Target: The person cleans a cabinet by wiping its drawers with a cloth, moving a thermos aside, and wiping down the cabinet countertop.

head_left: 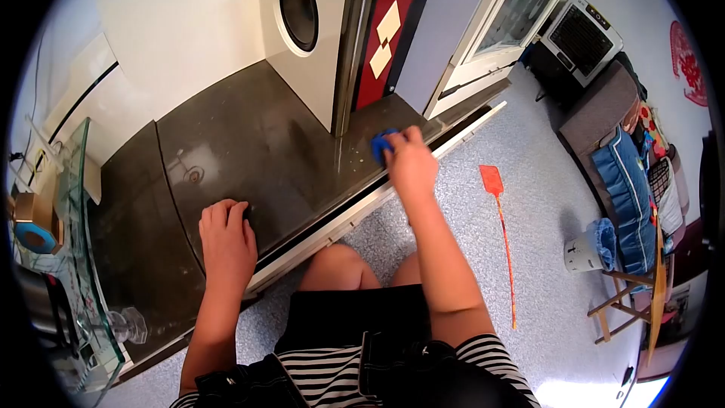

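Note:
My right hand [411, 162] is closed around a blue thing [384, 146], perhaps a cloth or scrubber, mostly hidden by my fingers. It touches the wet-looking dark top [302, 159] of a low cabinet, close to the front edge and in front of a red panel [384, 30] with cream diamonds. Further left, my left hand [226, 234] lies on the same dark top with its fingers slightly bent and nothing in it. A long white drawer front [362, 208] runs below the edge, between the cabinet and my knees.
A speaker-like panel [298, 9] stands behind the top. Glass shelving [83, 204] and a small glass [128, 325] are at the left. On the speckled floor lies a red fly swatter [492, 181]. A bin [585, 251], a sofa [596, 125] and an air cooler [580, 38] stand at the right.

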A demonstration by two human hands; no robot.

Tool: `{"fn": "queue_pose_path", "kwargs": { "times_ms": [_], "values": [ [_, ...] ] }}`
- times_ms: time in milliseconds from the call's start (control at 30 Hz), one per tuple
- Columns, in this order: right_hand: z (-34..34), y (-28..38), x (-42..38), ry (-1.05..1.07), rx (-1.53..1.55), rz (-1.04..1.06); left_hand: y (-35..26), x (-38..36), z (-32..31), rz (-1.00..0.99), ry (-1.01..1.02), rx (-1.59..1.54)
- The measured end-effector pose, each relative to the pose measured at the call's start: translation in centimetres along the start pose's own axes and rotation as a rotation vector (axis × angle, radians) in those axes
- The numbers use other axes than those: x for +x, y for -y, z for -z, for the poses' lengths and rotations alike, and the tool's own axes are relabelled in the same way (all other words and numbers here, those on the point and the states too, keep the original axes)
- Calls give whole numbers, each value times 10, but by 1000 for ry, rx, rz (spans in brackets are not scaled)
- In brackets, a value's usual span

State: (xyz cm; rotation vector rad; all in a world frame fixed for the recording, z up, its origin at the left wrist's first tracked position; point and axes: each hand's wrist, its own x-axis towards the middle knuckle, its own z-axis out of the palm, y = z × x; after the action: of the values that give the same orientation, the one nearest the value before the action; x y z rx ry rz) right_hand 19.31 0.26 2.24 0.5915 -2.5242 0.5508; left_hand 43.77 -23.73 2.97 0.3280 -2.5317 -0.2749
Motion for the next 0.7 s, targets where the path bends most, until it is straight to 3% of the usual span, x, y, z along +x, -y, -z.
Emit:
{"fn": "queue_pose_path", "kwargs": {
  "times_ms": [167,333,533,700],
  "values": [
    [-13,-58,52,-9,-129,-131,0,1,0,-3,1,1],
    [-18,-50,54,6,-261,-134,1,0,-2,-8,-27,-22],
    [-14,32,-10,-10,-200,114,2,-3,-3,-8,-54,-43],
    [22,135,-78,199,97,268,2,-5,-3,-14,-61,-29]
  ]
}}
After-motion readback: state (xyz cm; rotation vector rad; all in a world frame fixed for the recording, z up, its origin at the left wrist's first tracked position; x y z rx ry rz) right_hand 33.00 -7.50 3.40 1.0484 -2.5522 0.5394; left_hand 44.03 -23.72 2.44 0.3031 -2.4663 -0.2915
